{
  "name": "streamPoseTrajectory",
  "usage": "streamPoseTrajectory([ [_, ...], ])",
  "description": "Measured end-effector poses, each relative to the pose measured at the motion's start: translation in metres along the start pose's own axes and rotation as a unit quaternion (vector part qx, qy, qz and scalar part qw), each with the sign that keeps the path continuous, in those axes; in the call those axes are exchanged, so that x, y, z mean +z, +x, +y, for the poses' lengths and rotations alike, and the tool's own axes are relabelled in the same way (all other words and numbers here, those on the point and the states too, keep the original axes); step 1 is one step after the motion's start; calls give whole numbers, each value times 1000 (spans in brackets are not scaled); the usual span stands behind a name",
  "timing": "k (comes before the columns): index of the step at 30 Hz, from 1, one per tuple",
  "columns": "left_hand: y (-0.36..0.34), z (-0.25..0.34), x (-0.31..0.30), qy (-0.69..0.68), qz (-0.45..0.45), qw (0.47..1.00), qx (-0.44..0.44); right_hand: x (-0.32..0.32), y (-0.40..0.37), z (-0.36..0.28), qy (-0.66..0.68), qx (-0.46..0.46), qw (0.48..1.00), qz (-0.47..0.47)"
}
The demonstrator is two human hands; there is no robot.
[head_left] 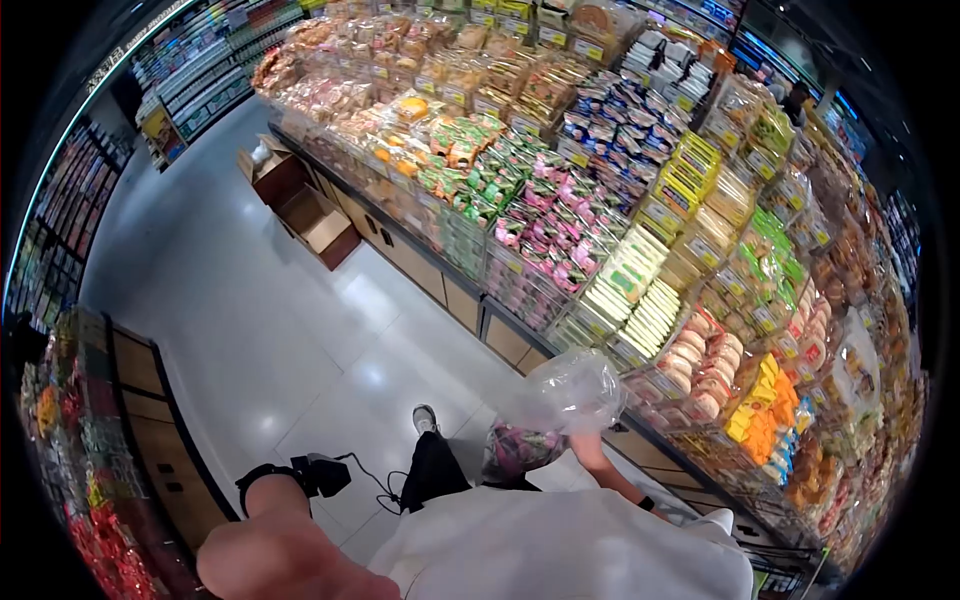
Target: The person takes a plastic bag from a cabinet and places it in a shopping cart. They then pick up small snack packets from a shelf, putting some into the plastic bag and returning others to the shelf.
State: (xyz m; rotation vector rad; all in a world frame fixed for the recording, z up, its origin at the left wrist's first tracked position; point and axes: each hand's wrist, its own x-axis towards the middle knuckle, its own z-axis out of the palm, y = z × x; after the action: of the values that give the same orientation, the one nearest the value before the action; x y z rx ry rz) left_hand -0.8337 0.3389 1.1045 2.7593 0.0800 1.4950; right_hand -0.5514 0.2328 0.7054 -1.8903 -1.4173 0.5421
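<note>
Clear, crinkled plastic bag (575, 385) is being held at the person's one o'clock, beside the snack display (460, 265). The right hand (586, 441) seems closed on its thin film, which calls for a steady pinch; the left hand's state I can't tell.

At 10 o'clock, along the upper edge of the far shelving, a lit sign (105, 70) bears large Chinese characters; the last looks like "品", the others are not clear enough to read. Smaller pale lettering runs on from them toward 11 o'clock, too small to make out. From 12 to 3 o'clock, yellow-and-white price labels (591, 50) stand on the clear bins (515, 262), their numerals too small to read. Print on the yellow packs (690, 175) at 1 o'clock is also illegible.
</note>
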Motion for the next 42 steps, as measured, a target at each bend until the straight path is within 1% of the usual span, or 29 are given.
streamPoseTrajectory([
  [1, -4, -2, -1, 3, 31, 999, -22, 2, 11, -3, -26, -15, 999, -19],
  [3, -22, -15, -11, 28, 30, 995, -88, 7, 29, -11, -69, -43, 995, -53],
  [4, -30, -29, -13, 48, 32, 996, -71, 14, 40, -19, -72, -48, 995, -58],
  [6, -39, -74, -20, -8, 13, 999, -34, 27, 63, -35, -53, -47, 996, -50],
  [7, -42, -101, 0, -149, 74, 985, -44, 36, 74, -44, -30, -41, 998, -34],
  [8, -64, -127, 15, -135, 17, 984, -115, 45, 84, -57, 6, -30, 1000, -4],
  [9, -75, -143, 5, -168, -13, 979, -112, 55, 95, -70, 44, -16, 998, 31],
  [10, -114, -176, 65, -314, -20, 871, -377, 65, 106, -83, 84, -5, 994, 64],
  [11, -152, -198, 97, -320, -104, 839, -427, 76, 116, -97, 123, 6, 987, 98],
  [12, -200, -211, 137, -346, -148, 786, -490, 86, 125, -107, 144, 5, 983, 113],
  [13, -214, -215, 154, -422, -213, 703, -532, 96, 133, -113, 159, 0, 980, 123],
  [14, -224, -217, 166, -492, -274, 605, -562, 106, 138, -118, 165, -8, 978, 131],
  [16, -246, -213, 190, -524, -238, 650, -496, 122, 147, -94, 94, -71, 990, 74],
  [17, -249, -210, 190, -538, -219, 669, -464, 127, 148, -91, 61, -100, 992, 45],
  [18, -253, -212, 188, -563, -209, 609, -519, 130, 146, -91, 128, -53, 990, 14],
  [20, -246, -229, 176, -594, -188, 480, -618, 136, 156, -107, 264, 40, 963, -38],
  [22, -259, -235, 183, -605, -129, 378, -688, 141, 159, -128, 206, 34, 976, -69],
  [23, -250, -236, 183, -608, -103, 325, -717, 141, 159, -134, 174, 32, 981, -80],
  [24, -237, -230, 183, -591, -90, 332, -729, 144, 159, -135, 191, -1, 980, -60],
  [27, -231, -222, 199, -570, -104, 332, -744, 147, 151, -101, 148, -17, 986, -71],
  [30, -246, -203, 226, -537, -166, 330, -759, 123, 123, -80, 100, 21, 990, -96],
  [33, -250, -193, 242, -561, -258, 315, -721, 82, 59, -42, 11, 113, 993, 40],
  [34, -248, -185, 249, -524, -282, 340, -729, 69, 24, -14, 10, 207, 973, 105],
  [35, -251, -184, 253, -550, -301, 311, -714, 59, -20, 24, 9, 299, 939, 170],
  [36, -253, -176, 257, -536, -308, 327, -715, 46, -70, 60, -23, 363, 902, 233],
  [37, -253, -165, 262, -523, -315, 344, -713, 30, -125, 92, -55, 425, 854, 293],
  [39, -244, -147, 269, -496, -358, 359, -705, -3, -231, 138, -104, 547, 761, 334],
  [41, -233, -127, 278, -475, -391, 379, -692, -26, -315, 155, -159, 621, 671, 371],
  [42, -228, -113, 284, -471, -405, 388, -681, -32, -346, 155, -182, 631, 638, 403],
])
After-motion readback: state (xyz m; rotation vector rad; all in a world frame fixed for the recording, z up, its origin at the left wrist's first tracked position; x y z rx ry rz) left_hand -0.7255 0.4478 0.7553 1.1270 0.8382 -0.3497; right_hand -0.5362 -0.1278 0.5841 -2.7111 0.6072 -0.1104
